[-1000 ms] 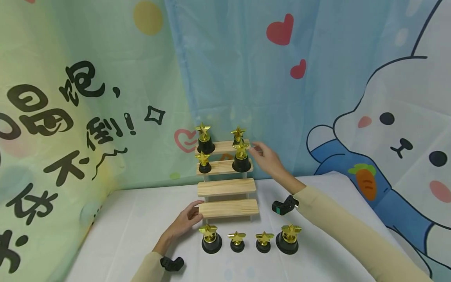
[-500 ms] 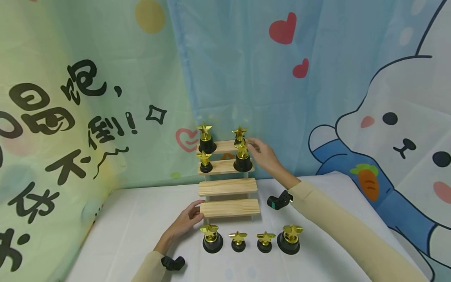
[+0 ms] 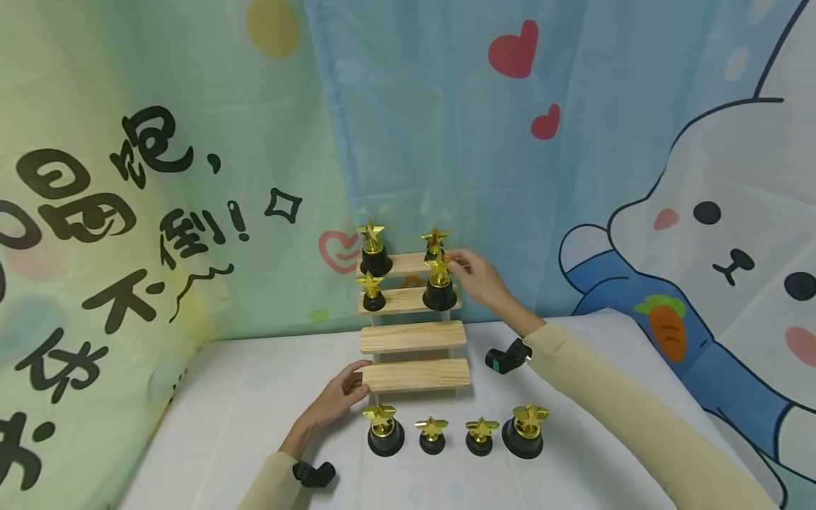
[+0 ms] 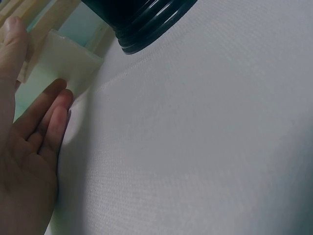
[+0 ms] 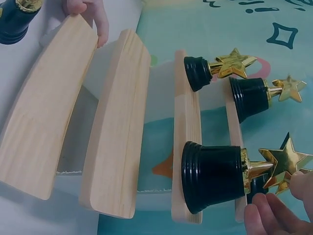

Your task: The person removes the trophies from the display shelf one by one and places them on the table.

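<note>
A tiered wooden display stand (image 3: 414, 375) holds gold star trophies on its two upper steps. My left hand (image 3: 343, 391) grips the left end of the lowest step, thumb on the board, other fingers extended beside the clear support (image 4: 66, 56) in the left wrist view. On the second step from the top, my right hand (image 3: 473, 275) pinches the star of the large right trophy (image 3: 440, 289); its black base (image 5: 212, 176) stands on the board. A small trophy (image 3: 372, 292) shares that step. Behind are another large trophy (image 3: 375, 251) and a partly hidden trophy (image 3: 435, 237).
In front of the stand, a row of trophies stands on the white tablecloth (image 3: 210, 425): a large one (image 3: 385, 435) at left, two small ones (image 3: 431, 438) (image 3: 479, 439), and a large one (image 3: 524, 435) at right. A printed curtain (image 3: 408, 106) hangs behind.
My right hand has moved slightly left, onto the star of the large trophy on the second step from the top. The left hand keeps its place at the stand.
</note>
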A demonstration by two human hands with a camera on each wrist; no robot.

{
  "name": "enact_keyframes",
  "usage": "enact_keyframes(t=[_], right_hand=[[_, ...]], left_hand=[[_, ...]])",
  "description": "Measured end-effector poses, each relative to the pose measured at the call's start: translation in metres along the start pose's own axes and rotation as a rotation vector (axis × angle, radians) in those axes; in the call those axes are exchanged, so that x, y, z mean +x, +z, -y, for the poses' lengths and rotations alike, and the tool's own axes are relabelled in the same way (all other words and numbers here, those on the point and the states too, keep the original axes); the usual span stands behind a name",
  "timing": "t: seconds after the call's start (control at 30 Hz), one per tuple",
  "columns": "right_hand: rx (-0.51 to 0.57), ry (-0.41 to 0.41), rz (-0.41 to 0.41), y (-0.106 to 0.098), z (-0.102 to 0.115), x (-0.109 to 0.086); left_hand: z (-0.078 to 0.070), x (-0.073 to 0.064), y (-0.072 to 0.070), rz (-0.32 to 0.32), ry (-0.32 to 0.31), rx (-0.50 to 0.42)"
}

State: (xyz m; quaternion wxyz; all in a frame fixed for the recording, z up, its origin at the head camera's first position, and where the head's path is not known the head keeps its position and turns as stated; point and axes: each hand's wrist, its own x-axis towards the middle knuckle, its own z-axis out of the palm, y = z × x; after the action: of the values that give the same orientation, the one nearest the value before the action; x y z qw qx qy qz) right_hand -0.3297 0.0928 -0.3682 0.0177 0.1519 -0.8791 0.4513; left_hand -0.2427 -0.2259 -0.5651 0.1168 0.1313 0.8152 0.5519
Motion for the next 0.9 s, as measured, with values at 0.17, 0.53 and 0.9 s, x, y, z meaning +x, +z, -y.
enact_keyframes(t=[0.17, 0.53, 0.9], right_hand=[[0.002, 0.017, 0.023, -0.0014, 0.0008, 0.0021], [0.047, 0.027, 0.046, -0.0019, -0.0004, 0.0015], [0.032, -0.004, 0.043, -0.0015, -0.0009, 0.0011]], left_hand=[[-0.0020, -0.0004, 0.0002, -0.005, -0.006, -0.012], [0.0008, 0.0000, 0.0026, -0.006, -0.012, -0.026], [-0.0050, -0.0017, 0.0026, -0.004, -0.007, -0.028]])
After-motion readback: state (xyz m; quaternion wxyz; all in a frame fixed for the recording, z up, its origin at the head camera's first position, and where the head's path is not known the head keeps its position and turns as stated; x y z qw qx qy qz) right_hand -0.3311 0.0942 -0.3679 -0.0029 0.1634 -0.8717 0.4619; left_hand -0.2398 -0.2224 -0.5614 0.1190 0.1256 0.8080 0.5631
